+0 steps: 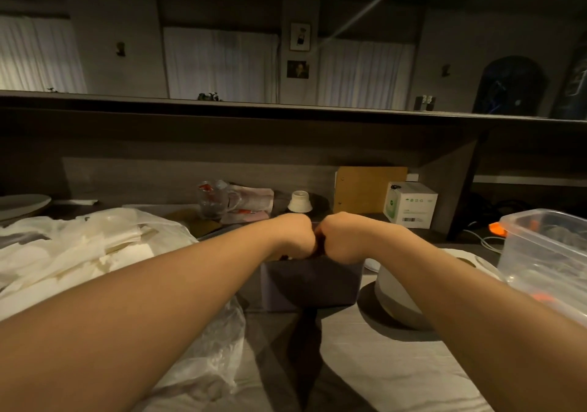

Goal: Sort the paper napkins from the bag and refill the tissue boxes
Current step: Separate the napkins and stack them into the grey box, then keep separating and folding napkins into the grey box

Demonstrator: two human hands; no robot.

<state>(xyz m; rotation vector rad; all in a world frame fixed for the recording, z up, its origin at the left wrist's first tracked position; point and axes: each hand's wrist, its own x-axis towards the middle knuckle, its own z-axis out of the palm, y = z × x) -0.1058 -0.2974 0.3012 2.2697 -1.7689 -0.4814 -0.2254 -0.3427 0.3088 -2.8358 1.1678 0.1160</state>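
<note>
1. Nearest you, a clear bag point(219, 357) lies crumpled on the desk point(381, 364).
2. Napkins point(104, 246) sit piled in a white bag point(38, 253) at your left.
3. Your left hand point(293, 237) and right hand point(338, 237) meet knuckle to knuckle, fingers curled down over the dark box point(313, 284); what they grip, you cannot tell.
4. Beyond stands a glass point(212, 200).

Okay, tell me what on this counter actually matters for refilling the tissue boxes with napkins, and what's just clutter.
For the job:
- dark tissue box, both hands on its top: left hand, right hand
- white bag
- paper napkins in that bag

Lying about:
- clear plastic container
- small white carton
- glass mug
- brown board
- white bowl
</note>
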